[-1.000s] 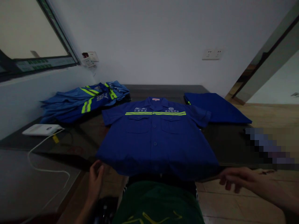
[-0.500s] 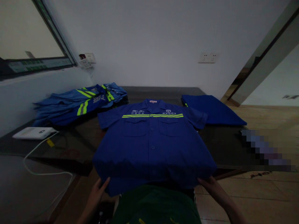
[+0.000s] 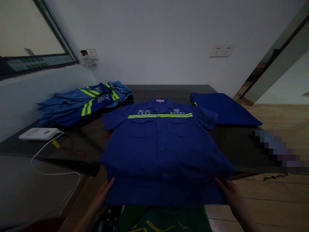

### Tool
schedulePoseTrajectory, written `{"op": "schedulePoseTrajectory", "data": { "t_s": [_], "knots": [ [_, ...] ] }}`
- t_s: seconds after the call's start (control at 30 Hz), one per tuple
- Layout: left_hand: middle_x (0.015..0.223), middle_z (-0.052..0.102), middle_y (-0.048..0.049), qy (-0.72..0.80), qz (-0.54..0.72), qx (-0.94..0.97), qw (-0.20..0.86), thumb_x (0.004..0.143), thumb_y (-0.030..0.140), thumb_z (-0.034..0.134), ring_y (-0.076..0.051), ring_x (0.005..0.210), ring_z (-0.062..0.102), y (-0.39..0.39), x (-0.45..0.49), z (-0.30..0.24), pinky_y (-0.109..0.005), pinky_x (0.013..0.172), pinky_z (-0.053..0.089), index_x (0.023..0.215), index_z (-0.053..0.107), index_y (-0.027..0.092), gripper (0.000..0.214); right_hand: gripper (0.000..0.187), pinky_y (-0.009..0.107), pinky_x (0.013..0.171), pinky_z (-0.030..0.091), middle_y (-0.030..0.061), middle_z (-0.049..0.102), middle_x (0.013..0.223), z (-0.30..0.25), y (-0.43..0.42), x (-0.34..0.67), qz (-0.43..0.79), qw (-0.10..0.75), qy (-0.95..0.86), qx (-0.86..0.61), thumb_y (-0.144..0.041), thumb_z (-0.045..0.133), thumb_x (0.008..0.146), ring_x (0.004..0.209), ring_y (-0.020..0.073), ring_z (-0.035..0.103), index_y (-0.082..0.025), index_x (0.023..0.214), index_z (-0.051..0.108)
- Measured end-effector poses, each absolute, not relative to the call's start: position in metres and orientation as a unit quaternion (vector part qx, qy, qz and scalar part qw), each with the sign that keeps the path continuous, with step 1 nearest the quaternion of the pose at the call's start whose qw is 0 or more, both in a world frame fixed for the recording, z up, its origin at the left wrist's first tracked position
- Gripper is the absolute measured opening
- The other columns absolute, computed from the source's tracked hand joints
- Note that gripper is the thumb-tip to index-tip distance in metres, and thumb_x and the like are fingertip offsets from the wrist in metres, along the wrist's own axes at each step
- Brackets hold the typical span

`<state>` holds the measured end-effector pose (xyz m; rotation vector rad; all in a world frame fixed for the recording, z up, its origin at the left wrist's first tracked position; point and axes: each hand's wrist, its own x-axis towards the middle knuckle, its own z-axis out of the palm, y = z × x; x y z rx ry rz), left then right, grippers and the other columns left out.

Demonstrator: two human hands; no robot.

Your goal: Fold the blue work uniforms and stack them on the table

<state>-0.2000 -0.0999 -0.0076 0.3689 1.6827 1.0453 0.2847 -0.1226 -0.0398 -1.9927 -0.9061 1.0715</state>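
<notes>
A blue short-sleeved work shirt [image 3: 145,154] lies front up on the dark table [image 3: 224,148], its collar toward the wall and a yellow-green reflective stripe across the chest. The lower part hangs over the near edge toward me. My left hand [image 3: 105,191] grips the left side of the shirt near the hem, thumb on top. On the other side my right hand [image 3: 228,190] holds the right hem area in the same way. The fingers beneath the cloth are hidden on both sides.
Crumpled blue work clothes [image 3: 79,103] with reflective stripes lie at the back left. A folded blue garment [image 3: 224,108] rests at the right. A white device [image 3: 38,133] with a cable sits at the left. A pixelated patch covers something at the right edge.
Both hands have moved apart and slightly up, with the shirt's lower part spread wider and its hem straighter. The view has shifted a little.
</notes>
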Motion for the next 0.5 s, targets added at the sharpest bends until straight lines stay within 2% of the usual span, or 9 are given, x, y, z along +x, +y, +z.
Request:
{"op": "schedulePoseTrajectory", "data": {
  "t_s": [0.1, 0.23, 0.3, 0.37, 0.5],
  "knots": [
    [0.096, 0.073, -0.0136, 0.708, 0.411, 0.109, 0.564, 0.075, 0.029, 0.074, -0.028, 0.090, 0.071, -0.109, -0.202, -0.026, -0.039, 0.082, 0.057, 0.112, 0.061, 0.015, 0.041, 0.042, 0.044, 0.080, 0.055, 0.0130, 0.075, 0.082, -0.054, -0.123, 0.285, 0.351, 0.270, -0.422, -0.791, -0.062, 0.051, 0.062, 0.089, 0.0369, 0.069, -0.023, 0.069, 0.065],
    [0.113, 0.068, -0.0125, 0.705, 0.457, 0.118, 0.529, 0.070, 0.025, 0.076, -0.028, 0.097, 0.069, -0.129, -0.203, -0.043, -0.038, 0.083, 0.057, 0.113, 0.056, 0.018, 0.048, 0.049, 0.050, 0.084, 0.052, 0.0124, 0.075, 0.090, -0.052, -0.144, 0.301, 0.299, 0.131, -0.484, -0.812, -0.060, 0.049, 0.062, 0.093, 0.0379, 0.068, -0.025, 0.088, 0.071],
    [0.119, 0.065, -0.0104, 0.710, 0.483, 0.129, 0.497, 0.066, 0.032, 0.078, -0.028, 0.102, 0.067, -0.141, -0.200, -0.049, -0.038, 0.082, 0.057, 0.113, 0.054, 0.021, 0.053, 0.044, 0.050, 0.083, 0.052, 0.0124, 0.074, 0.093, -0.034, -0.155, 0.305, 0.294, 0.064, -0.505, -0.809, -0.059, 0.052, 0.062, 0.092, 0.0379, 0.068, -0.028, 0.085, 0.073],
    [0.120, 0.064, -0.0090, 0.718, 0.498, 0.157, 0.461, 0.061, 0.042, 0.079, -0.030, 0.107, 0.064, -0.152, -0.196, -0.050, -0.038, 0.083, 0.057, 0.108, 0.055, 0.021, 0.057, 0.038, 0.044, 0.083, 0.053, 0.0111, 0.074, 0.096, -0.004, -0.157, 0.297, 0.336, 0.046, -0.545, -0.767, -0.058, 0.052, 0.067, 0.093, 0.0345, 0.068, -0.029, 0.080, 0.074],
    [0.112, 0.066, -0.0063, 0.729, 0.524, 0.235, 0.372, 0.054, 0.053, 0.079, -0.030, 0.110, 0.061, -0.162, -0.185, -0.037, -0.038, 0.088, 0.055, 0.102, 0.056, 0.022, 0.061, 0.037, 0.034, 0.077, 0.053, 0.0058, 0.074, 0.093, 0.069, -0.125, 0.241, 0.428, 0.081, -0.650, -0.623, -0.054, 0.048, 0.081, 0.087, 0.0251, 0.068, -0.028, 0.090, 0.074]
  ]
}}
